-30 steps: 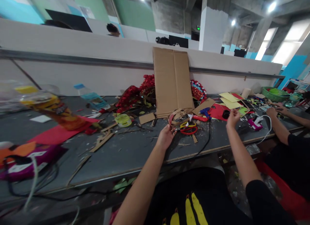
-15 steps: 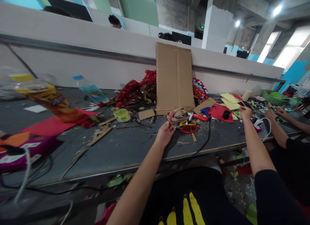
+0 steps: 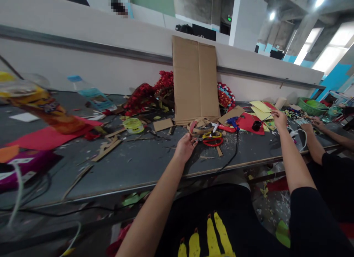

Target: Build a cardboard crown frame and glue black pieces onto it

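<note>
My left hand rests on the grey table with its fingers curled at the left edge of a cardboard ring; what it grips I cannot make out. Red and yellow hoops lie just right of it. My right hand reaches far right over the coloured paper sheets, fingers curled, close to a small black pot. A tall cardboard sheet leans on the wall behind.
Another person's arms work at the right end beside a green basket. Red flower decorations, a tape roll, a plastic bottle, red paper, a black cable and cardboard scraps litter the table.
My right hand moved further right and down, from near the black pot to over the coloured papers. The left hand stayed at the cardboard ring. The view shifted slightly left and down.
</note>
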`<move>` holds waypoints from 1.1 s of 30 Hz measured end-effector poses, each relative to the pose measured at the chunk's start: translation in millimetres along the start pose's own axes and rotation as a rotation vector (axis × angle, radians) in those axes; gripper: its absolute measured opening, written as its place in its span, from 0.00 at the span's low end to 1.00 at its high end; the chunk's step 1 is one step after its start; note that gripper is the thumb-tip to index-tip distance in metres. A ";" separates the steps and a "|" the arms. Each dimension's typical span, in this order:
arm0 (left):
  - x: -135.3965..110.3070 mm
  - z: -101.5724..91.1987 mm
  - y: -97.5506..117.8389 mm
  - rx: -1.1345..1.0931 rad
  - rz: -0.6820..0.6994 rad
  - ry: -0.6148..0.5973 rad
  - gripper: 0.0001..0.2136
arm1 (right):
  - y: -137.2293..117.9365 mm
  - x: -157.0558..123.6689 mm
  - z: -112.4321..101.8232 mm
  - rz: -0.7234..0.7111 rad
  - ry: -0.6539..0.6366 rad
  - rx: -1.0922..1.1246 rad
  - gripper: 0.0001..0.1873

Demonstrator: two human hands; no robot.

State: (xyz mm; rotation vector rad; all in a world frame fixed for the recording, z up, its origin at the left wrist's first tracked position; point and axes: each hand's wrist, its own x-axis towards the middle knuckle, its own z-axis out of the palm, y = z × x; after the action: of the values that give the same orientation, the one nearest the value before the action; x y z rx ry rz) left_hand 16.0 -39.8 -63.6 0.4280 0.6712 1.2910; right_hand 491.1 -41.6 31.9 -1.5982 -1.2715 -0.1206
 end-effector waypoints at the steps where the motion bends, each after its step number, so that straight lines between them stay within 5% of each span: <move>1: 0.3 -0.5 -0.2 0.003 0.001 -0.002 0.02 | 0.8 -0.7 -0.7 0.000 -0.005 0.010 0.16; 21: -2.9 2.9 1.1 -0.018 -0.017 0.033 0.05 | 18.3 -11.2 -9.0 0.018 0.024 0.017 0.15; 33: -2.2 0.1 1.8 -0.023 -0.021 0.001 0.05 | -13.0 -6.1 -13.3 -0.042 0.078 0.028 0.13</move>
State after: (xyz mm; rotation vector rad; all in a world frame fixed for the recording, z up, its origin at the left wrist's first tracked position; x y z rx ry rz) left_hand 14.5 -41.5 -61.9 0.4009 0.6597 1.2779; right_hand 485.0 -57.0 42.4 -1.5292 -1.2413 -0.1889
